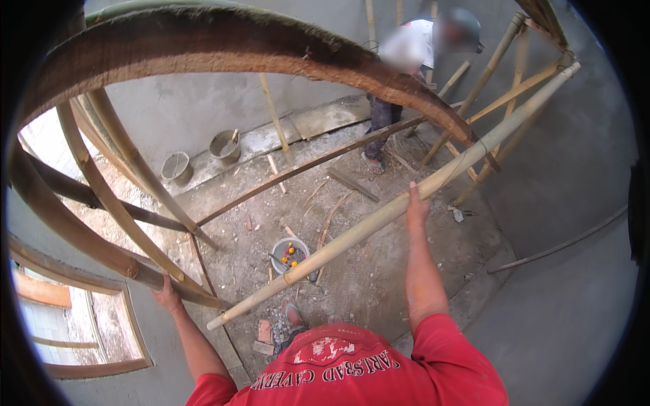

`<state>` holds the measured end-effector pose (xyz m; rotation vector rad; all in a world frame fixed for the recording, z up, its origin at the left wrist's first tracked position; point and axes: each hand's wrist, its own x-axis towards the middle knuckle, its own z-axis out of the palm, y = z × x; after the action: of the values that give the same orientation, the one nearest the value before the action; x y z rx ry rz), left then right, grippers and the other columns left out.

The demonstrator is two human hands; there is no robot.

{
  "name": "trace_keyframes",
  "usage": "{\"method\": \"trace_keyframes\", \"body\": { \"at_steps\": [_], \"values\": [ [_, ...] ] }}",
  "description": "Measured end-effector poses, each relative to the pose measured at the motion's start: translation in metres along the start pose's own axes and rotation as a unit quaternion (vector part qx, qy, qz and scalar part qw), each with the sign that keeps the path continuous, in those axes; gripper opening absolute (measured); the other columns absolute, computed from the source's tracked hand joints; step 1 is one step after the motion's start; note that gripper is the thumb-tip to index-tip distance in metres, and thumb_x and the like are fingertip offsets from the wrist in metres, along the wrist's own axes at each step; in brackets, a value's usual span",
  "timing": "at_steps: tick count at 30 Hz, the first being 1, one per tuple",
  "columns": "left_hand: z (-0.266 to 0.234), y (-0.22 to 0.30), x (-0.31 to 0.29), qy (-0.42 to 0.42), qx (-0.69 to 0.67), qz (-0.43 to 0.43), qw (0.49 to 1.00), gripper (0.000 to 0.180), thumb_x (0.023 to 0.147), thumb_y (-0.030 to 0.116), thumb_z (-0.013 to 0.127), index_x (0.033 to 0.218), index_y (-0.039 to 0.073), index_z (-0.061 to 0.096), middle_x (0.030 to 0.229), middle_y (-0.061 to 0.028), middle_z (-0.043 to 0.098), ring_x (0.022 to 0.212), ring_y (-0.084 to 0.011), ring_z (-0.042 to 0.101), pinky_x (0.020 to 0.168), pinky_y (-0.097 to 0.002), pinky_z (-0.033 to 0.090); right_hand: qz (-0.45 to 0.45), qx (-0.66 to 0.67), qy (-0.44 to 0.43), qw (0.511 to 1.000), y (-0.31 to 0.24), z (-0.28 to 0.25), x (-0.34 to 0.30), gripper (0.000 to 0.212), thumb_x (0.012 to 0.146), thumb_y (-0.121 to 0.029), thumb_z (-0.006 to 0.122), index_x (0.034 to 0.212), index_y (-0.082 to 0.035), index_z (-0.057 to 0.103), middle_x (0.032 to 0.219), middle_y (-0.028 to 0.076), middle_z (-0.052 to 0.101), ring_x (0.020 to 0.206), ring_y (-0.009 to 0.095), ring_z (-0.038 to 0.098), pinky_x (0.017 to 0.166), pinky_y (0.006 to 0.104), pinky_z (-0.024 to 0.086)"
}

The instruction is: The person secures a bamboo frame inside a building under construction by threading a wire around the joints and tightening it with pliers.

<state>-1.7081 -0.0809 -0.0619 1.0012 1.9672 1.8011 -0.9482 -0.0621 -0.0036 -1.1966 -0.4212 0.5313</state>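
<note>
The camera sits on top of the person's head and looks down and a bit forward. The back of the red shirt (338,369) is close and fills the bottom edge. The left hand (166,296) and the right hand (416,208) are farther out, both in full sight. A brown beam (203,44) goes across the top, near the camera, so it looks very big. The floor (372,271) is far below. Another person (384,118) and two buckets (177,169) are farther ahead. The view is very wide and round, with black corners, and straight things can look bent near the rim.
</note>
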Motion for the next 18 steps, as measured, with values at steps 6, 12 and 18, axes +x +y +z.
{"method": "trace_keyframes", "body": {
  "at_steps": [6,12,18],
  "values": [
    [0.016,0.015,-0.009,0.014,-0.013,0.038,0.999,0.048,0.082,0.025,0.085,0.115,-0.003,0.063,0.104,-0.0099,0.069,0.091,-0.0189,0.063,0.086,-0.0352,0.051,-0.015,-0.023,0.005,1.0,0.015,-0.03,0.024,0.06,0.089,-0.031,0.079,0.124,0.01,0.052,0.107,0.015,0.06,0.086,0.022,0.067,0.071,0.0368,0.061],
    [0.0,0.013,-0.006,0.005,-0.032,0.01,0.999,0.048,0.081,0.019,0.085,0.117,-0.002,0.061,0.103,-0.009,0.069,0.092,-0.0184,0.064,0.086,-0.0347,0.051,-0.027,-0.045,-0.015,0.999,0.002,-0.008,0.008,0.054,0.094,-0.034,0.074,0.121,0.007,0.052,0.1,0.012,0.061,0.084,0.024,0.066,0.075,0.0375,0.056],
    [0.012,0.031,-0.016,0.007,-0.048,0.005,0.999,0.051,0.08,0.017,0.085,0.119,-0.002,0.06,0.103,-0.0091,0.069,0.091,-0.0183,0.065,0.086,-0.0341,0.051,-0.013,-0.076,-0.016,0.997,0.002,-0.018,0.011,0.055,0.095,-0.035,0.073,0.121,0.008,0.053,0.101,0.013,0.061,0.086,0.023,0.066,0.074,0.0369,0.055]
  ]
}}
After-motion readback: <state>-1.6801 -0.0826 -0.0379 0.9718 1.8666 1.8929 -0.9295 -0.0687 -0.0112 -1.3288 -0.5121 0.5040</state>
